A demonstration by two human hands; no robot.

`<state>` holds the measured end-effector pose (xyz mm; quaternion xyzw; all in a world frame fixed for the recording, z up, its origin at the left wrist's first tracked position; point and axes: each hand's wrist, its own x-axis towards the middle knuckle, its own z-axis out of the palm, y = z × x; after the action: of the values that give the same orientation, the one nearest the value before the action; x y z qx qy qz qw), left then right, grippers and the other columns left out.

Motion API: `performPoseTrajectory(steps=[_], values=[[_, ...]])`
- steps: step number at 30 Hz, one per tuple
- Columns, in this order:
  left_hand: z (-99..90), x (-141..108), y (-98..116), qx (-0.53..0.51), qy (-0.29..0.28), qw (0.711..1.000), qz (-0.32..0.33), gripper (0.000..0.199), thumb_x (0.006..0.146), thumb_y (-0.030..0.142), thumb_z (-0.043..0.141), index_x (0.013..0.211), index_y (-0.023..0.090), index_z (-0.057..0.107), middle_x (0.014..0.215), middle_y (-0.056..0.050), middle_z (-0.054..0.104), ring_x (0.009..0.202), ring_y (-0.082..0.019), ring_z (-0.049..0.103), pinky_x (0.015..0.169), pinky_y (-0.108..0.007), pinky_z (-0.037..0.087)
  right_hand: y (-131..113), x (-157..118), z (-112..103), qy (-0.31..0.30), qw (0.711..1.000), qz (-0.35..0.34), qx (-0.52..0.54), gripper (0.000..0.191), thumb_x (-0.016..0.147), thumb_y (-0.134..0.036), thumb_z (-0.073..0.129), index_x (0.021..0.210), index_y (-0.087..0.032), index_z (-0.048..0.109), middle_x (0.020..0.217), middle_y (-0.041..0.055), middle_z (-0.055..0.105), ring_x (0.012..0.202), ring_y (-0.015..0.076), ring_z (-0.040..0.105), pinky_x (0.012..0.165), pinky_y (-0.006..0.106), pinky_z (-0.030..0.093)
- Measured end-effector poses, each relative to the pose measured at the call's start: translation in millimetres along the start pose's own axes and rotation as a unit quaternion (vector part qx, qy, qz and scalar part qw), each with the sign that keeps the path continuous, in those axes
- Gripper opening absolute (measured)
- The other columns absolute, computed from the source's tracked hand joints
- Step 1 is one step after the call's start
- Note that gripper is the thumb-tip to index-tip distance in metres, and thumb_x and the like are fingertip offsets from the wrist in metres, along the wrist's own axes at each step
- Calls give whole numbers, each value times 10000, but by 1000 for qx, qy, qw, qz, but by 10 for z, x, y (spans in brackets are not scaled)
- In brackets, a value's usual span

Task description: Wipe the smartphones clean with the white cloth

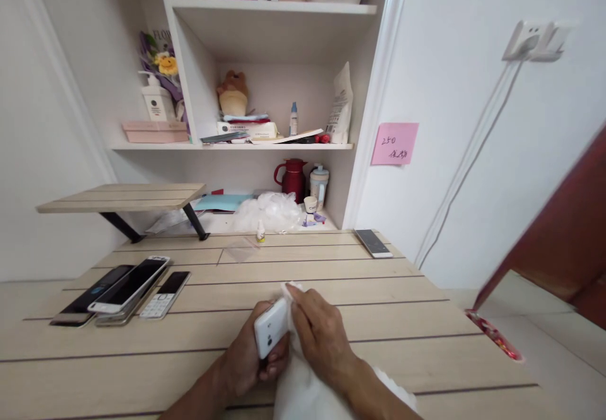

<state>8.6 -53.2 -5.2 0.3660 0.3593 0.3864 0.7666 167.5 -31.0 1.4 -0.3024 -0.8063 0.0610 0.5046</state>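
Near the middle of the front edge, my left hand [250, 350] is closed round a white phone [271, 330], tilted with its back and camera lenses facing me. My right hand [322, 331] is closed on a white cloth [300, 385], pressing it against the phone's right edge. The cloth hangs down over the front of the table and passes under my right forearm. Part of the phone is hidden behind the cloth and my fingers.
Several phones [130, 284] lie at the left of the wooden table [402, 357], beside a keypad phone [165, 295]. Another phone [373, 243] lies back right. A small bottle [261, 231], a raised wooden stand [123, 196] and a white shelf unit [274, 9] are behind.
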Motion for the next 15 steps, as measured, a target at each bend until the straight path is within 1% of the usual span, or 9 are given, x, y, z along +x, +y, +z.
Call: performPoseTrajectory(steps=[2,3,4,6,8,9,10,12,15], values=[[-2,12,18,1,-24,1000,7,675,859,679,244,469,176,471,383,41,330,311,-72,322,316,-213,90,71,15,-8,38,998,52,-16,349,985,-178,364,1270,-172,566,848,78,642,744,202,615,708,332,525],[-4,21,15,0,-22,1000,6,667,861,670,251,468,177,470,381,42,327,309,-72,319,315,-212,90,74,14,-8,42,997,62,-17,347,985,-180,366,1265,-173,571,841,77,640,739,204,614,704,334,522],[-7,32,4,-1,-9,1000,-1,668,853,680,257,461,179,461,377,42,325,308,-71,314,316,-210,88,52,7,-6,34,998,55,-10,352,984,-180,370,1277,-176,565,841,76,638,741,205,614,701,334,520],[-8,47,-31,-5,46,999,-12,678,815,736,278,456,186,443,374,42,333,309,-67,309,321,-202,93,-43,-14,1,-14,1000,9,27,380,981,-175,379,1331,-186,529,855,76,633,742,200,610,687,322,517],[4,46,-61,-7,110,994,-6,682,770,787,311,488,184,460,389,39,369,322,-65,324,330,-192,113,-138,-28,3,-71,994,-39,69,405,980,-172,387,1368,-197,500,853,70,623,710,184,601,652,300,514],[16,39,-66,-5,130,991,3,686,757,801,318,504,182,471,399,38,383,329,-64,331,333,-188,121,-160,-27,1,-88,991,-51,82,407,981,-173,388,1371,-202,500,854,69,623,704,179,599,643,292,515],[31,28,-61,2,133,991,8,688,756,803,315,508,181,475,401,38,387,333,-63,333,335,-188,125,-158,-20,-3,-91,991,-51,85,402,982,-176,388,1364,-207,508,863,72,628,713,178,603,648,292,519],[61,3,-28,22,96,995,6,695,781,786,287,483,184,461,388,42,363,328,-61,315,333,-193,117,-89,6,-15,-63,995,-15,70,379,986,-187,386,1330,-213,543,878,76,649,753,186,620,687,303,531],[89,-19,29,37,32,999,2,659,833,714,299,460,188,432,385,51,330,322,-59,296,330,-203,110,39,47,-43,-2,996,78,50,333,989,-215,396,1256,-212,595,955,86,687,858,204,651,790,333,539]])
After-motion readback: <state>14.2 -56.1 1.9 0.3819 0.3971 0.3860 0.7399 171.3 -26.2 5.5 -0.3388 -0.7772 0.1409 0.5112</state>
